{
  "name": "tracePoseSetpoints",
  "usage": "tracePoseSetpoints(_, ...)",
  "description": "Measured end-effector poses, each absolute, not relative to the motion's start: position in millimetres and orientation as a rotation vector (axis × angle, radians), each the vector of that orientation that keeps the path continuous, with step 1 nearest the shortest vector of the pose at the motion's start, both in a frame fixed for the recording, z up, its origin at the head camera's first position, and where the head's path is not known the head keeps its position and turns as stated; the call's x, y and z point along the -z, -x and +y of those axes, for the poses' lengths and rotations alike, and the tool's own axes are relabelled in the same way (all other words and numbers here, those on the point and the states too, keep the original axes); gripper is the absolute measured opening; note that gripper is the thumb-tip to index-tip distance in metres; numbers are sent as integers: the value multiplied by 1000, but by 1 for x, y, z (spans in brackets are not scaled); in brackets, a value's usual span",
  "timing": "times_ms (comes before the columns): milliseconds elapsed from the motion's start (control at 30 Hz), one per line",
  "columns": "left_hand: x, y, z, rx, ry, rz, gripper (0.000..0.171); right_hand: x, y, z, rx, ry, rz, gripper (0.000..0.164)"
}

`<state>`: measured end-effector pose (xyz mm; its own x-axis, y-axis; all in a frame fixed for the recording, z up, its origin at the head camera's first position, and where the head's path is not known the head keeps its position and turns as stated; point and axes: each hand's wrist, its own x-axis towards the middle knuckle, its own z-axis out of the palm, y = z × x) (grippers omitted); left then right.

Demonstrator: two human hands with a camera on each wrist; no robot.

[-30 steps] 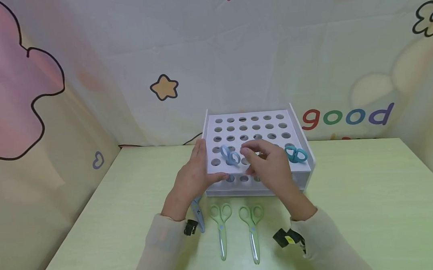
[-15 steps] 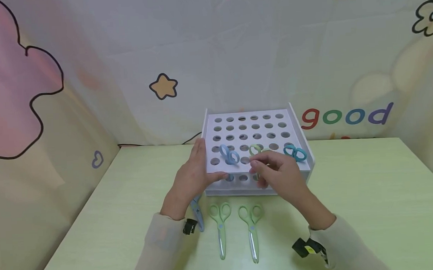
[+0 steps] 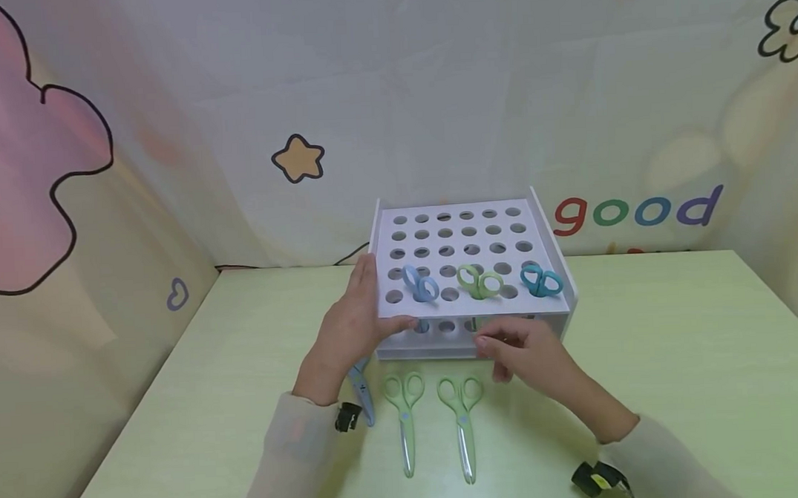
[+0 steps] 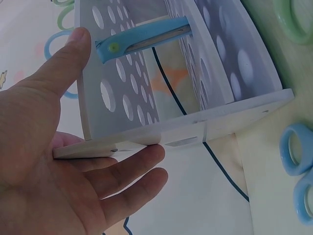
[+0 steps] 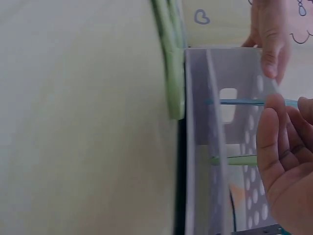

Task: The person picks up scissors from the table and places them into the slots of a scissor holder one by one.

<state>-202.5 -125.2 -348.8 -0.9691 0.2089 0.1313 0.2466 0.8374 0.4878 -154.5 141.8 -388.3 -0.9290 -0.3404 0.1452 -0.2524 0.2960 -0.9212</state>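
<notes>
A white perforated rack [image 3: 424, 238] stands on the table; its upper board bears rows of round holes. Blue scissors [image 3: 422, 285], green scissors [image 3: 480, 283] and teal scissors [image 3: 542, 282] stand handles-up in the front row. My left hand [image 3: 343, 331] grips the rack's left side, thumb at the front edge and fingers along the side panel. Just in front of the rack is my right hand [image 3: 525, 351], fingers loosely bent and holding nothing. In the left wrist view, a blue blade [image 4: 146, 38] passes down through the rack's boards.
Two green scissors, one on the left [image 3: 406, 419] and one on the right [image 3: 465, 424], lie before the rack with blades toward me. Another blue pair [image 3: 361, 392] lies partly behind my left wrist. A printed cloth [image 3: 466, 112] hangs behind the table [image 3: 678, 356].
My right hand has let go of the green scissors, now standing in the rack, and moved down toward me and to the right. My left hand stays on the rack.
</notes>
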Motion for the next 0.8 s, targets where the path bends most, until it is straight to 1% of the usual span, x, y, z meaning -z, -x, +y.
tracePoseSetpoints(233,348,202,-125,809,360,-2942,121,398,157,143,1691,561,2444,19)
tracePoseSetpoints(333,348,203,-125,803,374,-2939,120,404,158,145,1661,534,2481,18)
tracePoseSetpoints(567,347,203,-125,797,386,-2931,121,427,162,149,1386,572,2737,12)
tracePoseSetpoints(667,347,203,-125,803,387,-2934,121,432,163,151,1365,601,2754,14)
tracePoseSetpoints(800,347,202,-125,800,377,-2944,122,436,164,151,1326,641,2721,23)
